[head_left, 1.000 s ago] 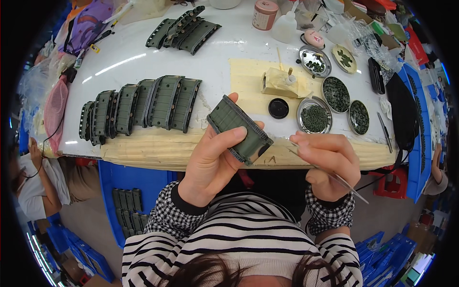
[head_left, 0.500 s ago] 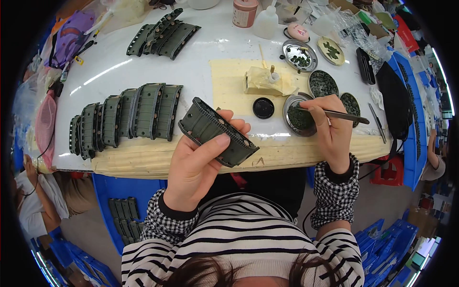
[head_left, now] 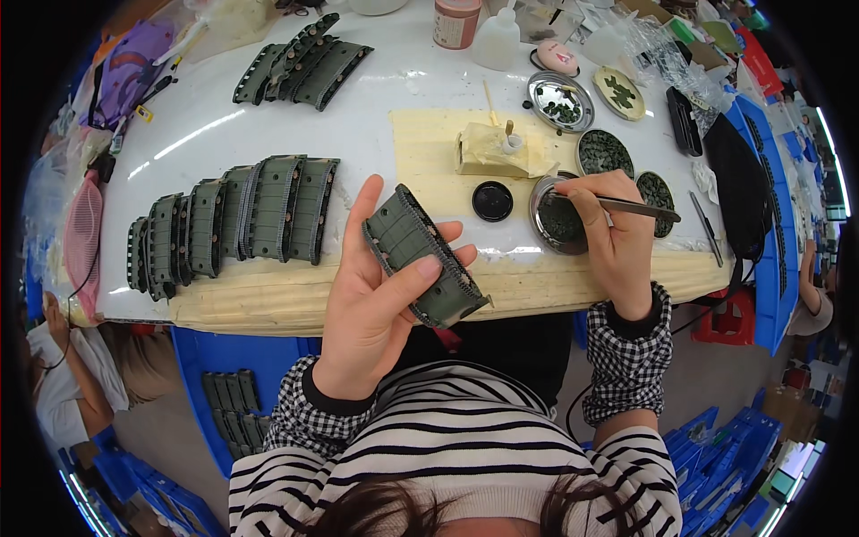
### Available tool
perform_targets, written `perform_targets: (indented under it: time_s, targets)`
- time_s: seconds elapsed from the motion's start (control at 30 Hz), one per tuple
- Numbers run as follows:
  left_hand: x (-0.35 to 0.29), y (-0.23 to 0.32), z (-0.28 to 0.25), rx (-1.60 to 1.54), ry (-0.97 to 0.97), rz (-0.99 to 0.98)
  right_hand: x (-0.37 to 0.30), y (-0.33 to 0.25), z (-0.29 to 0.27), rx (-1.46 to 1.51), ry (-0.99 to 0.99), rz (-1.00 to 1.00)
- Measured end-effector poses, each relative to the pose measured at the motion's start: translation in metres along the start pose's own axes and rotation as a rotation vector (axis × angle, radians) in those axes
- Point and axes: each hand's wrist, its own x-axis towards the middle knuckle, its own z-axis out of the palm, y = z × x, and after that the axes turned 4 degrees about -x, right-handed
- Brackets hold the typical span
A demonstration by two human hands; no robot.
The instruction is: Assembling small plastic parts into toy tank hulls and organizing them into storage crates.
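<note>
My left hand grips a dark green curved panel with toothed edges, thumb on its face and fingers behind it. The panel is tilted, its upper end leaning left. In my right hand is a pair of dark tweezers, pinched between thumb and fingers. Their tip end reaches over a round metal dish of small dark green pieces; whether the tips hold one is hidden by my fingers. Beside that dish lies a small round black dish or lid.
More green panels stand in a row at left, with another stack behind. A tape-wrapped block, a squeeze bottle and a metal plate stand further back. A second pair of tweezers lies at right. Blue crate below.
The panel in my left hand has turned steeper and shifted slightly right, and my index finger has straightened away from it. My right hand with the tweezers has moved only slightly.
</note>
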Motion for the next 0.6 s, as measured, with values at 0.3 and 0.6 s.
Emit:
perform_targets:
  time_s: [0.3,0.6]
  targets:
    - [0.000,-0.001,-0.001,0.027,-0.072,0.033,0.001,0.001,0.000,-0.048,-0.006,-0.011]
    - [0.005,-0.006,0.008,0.042,-0.177,-0.151,0.001,-0.043,0.001,0.725,-0.028,-0.009]
